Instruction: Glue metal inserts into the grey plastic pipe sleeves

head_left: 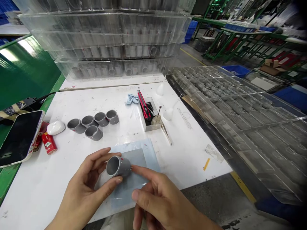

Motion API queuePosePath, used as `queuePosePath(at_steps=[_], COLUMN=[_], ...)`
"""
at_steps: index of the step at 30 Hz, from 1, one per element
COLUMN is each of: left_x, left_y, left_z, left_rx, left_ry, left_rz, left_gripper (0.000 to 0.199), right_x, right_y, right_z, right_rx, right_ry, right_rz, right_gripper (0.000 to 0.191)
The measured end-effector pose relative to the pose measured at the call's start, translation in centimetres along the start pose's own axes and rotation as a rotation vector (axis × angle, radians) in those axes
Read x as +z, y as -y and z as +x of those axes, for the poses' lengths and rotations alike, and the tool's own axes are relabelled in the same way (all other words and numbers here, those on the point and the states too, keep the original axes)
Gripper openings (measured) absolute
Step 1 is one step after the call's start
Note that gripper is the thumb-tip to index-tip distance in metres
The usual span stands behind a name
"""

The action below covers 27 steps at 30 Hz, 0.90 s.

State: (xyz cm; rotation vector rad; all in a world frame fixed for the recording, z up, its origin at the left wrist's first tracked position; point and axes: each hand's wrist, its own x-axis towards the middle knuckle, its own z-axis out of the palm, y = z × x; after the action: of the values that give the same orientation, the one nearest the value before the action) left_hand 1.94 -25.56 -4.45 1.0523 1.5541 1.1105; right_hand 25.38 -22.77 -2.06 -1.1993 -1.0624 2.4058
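1. Item: we find a short gray sleeve [118,166], a plastic pipe piece, at lower centre of the frame. It is held off the surface, above a pale blue mat [144,153] on a white table [192,150].

2. Hands: the left hand [85,182] is closed narrowly on the sleeve, with forefinger above and thumb below. The right hand [158,195] is open. Its forefinger [141,172] touches the sleeve's right end, and its thumb sits lower, apart from the sleeve.

3. Risks: we judge a slip the main hazard, since the sleeve is round and smooth and only lightly pinched. If dropped, it could roll across the table and over the front edge to the floor. A knock could also scatter the five other sleeves [100,118] at left of centre. A careless reach upward could meet the red utility knife [144,103] or the upright pin [159,110], both near the top centre.

4. Orientation: the sleeve's long axis lies nearly level, running left to right across the frame. Its open end points left, tilted slightly toward the camera, and its far end points right, against the right forefinger.

5. Surroundings: a phone [19,139] lies at far left. Stacked clear trays [103,41] stand at upper centre, and more clear trays [230,108] lie at right.
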Motion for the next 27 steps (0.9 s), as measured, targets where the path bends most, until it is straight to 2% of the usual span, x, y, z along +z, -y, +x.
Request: queuePosePath(at_steps=[3, 5, 6, 8, 10, 12, 13, 16, 19, 22, 27], left_x=[0.3, 0.1, 0.0, -0.3, -0.4, -0.4, -0.3, 0.0, 0.1, 0.0, -0.2], left_y=[0.1, 0.5, 0.8, 1.3, 1.6, 1.7, 1.6, 1.2, 1.0, 1.0, 0.9], left_z=[0.2, 0.3, 0.4, 0.5, 0.4, 0.3, 0.3, 0.4, 0.6, 0.8, 1.0], left_rx=[0.040, 0.132, 0.174, 0.239, 0.318, 0.356, 0.345, 0.208, 0.120, 0.114, 0.177], left_ry=[0.069, 0.102, 0.101, 0.067, 0.058, 0.058, 0.058, 0.047, 0.064, 0.072, 0.124], left_rz=[0.031, 0.083, 0.114, 0.198, 0.275, 0.318, 0.319, 0.269, 0.195, 0.156, 0.181], left_gripper=[0.042, 0.036, 0.034, 0.031, 0.035, 0.038, 0.038, 0.037, 0.040, 0.037, 0.033], right_x=[0.4, 0.3, -0.1, -1.5, -3.9, -6.5, -7.8, -10.8, -12.2, -11.9, -9.4], right_y=[0.5, 0.5, 0.6, 0.8, 1.3, 2.1, 2.5, 3.9, 5.2, 6.2, 8.3], right_z=[0.3, 0.3, 0.3, 0.2, 0.3, 0.7, 1.0, 2.2, 2.8, 2.6, 2.2], right_rx=[0.000, -0.063, -0.128, -0.322, -0.536, -0.645, -0.653, -0.621, -0.642, -0.713, -0.881], right_ry=[0.054, -0.016, -0.099, -0.366, -0.720, -1.009, -1.087, -1.136, -1.147, -1.137, -1.091], right_rz=[-0.094, -0.257, -0.363, -0.609, -0.901, -1.183, -1.286, -1.393, -1.396, -1.380, -1.200], right_gripper=[0.070, 0.065, 0.063, 0.054, 0.046, 0.039, 0.035, 0.023, 0.021, 0.023, 0.041])
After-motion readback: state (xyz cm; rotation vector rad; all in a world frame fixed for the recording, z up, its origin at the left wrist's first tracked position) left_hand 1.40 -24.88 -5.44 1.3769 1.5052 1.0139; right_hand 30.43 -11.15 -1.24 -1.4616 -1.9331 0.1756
